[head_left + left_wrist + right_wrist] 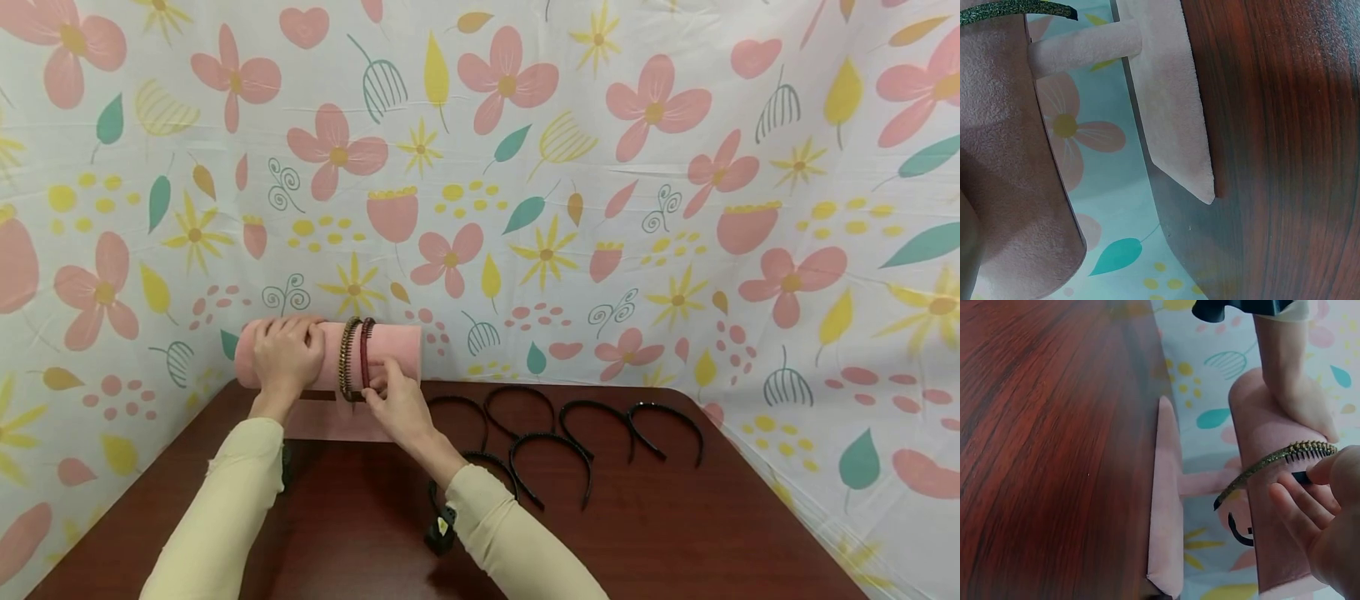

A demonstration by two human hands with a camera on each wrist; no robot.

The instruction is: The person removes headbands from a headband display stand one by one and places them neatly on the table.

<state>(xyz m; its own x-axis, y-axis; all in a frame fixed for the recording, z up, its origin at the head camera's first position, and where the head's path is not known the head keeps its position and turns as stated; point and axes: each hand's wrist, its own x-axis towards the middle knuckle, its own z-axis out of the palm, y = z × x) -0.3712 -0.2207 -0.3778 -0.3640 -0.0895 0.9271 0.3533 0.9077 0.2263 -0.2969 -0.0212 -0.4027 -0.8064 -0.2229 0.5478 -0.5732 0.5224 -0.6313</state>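
Observation:
A pink plush headband stand point(399, 340) lies crosswise at the back left of the table, its roll raised on a short post above a flat base point(330, 421). My left hand point(288, 354) holds the roll near its left end, fingers bent over the top. Around the middle of the roll sits a gold-beaded toothed headband point(345, 360). Just right of it is a dark red headband point(365, 346), whose lower near end my right hand point(401, 408) pinches between thumb and fingers. In the right wrist view a black tip point(1300, 477) shows at those fingers.
Several black headbands lie on the brown table point(637, 533) to the right of the stand, among them one at the front point(551, 437) and one far right point(663, 406). A flower-patterned cloth point(480, 167) hangs behind the table.

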